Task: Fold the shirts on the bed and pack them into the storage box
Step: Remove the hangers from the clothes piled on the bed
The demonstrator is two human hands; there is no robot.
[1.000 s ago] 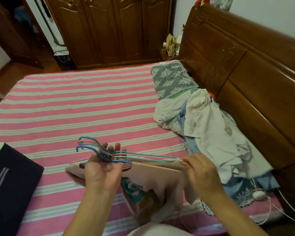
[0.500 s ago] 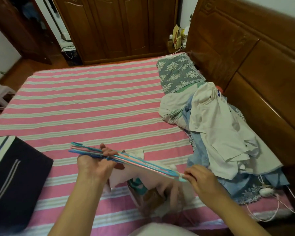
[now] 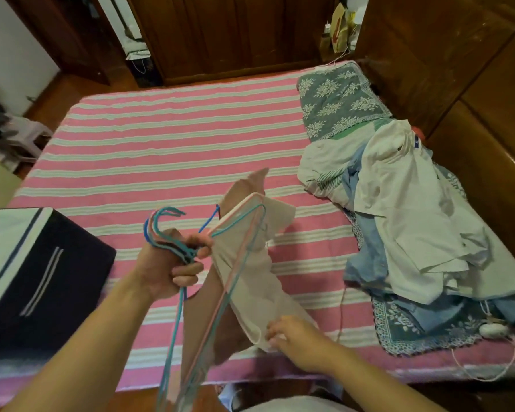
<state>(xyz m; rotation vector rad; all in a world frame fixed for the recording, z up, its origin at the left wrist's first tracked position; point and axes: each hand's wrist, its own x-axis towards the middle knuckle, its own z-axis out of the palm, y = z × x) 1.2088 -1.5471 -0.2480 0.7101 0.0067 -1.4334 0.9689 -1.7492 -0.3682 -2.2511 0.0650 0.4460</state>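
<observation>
My left hand (image 3: 167, 269) grips the hooks of several blue and pink wire hangers (image 3: 235, 257), held upright above the bed's near edge. A pale pink shirt (image 3: 250, 263) hangs on them. At the shirt's lower edge, my right hand (image 3: 292, 337) pinches the cloth. A heap of white and light-blue shirts (image 3: 405, 221) lies on the bed's right side near the headboard. The dark navy storage box (image 3: 42, 275) with a white lining sits at the left on the bed.
The bed has a pink-and-white striped sheet (image 3: 161, 150). A grey floral pillow (image 3: 336, 99) lies at the far right, and a similar floral cloth (image 3: 414, 328) under the heap. The wooden headboard (image 3: 473, 99) borders the right; a wardrobe (image 3: 235, 34) stands behind. A white cable (image 3: 488, 367) trails near the right corner.
The hangers swung from lying flat to standing upright, hooks still in my left hand. My right hand dropped from the hangers' end to the pink shirt's lower edge.
</observation>
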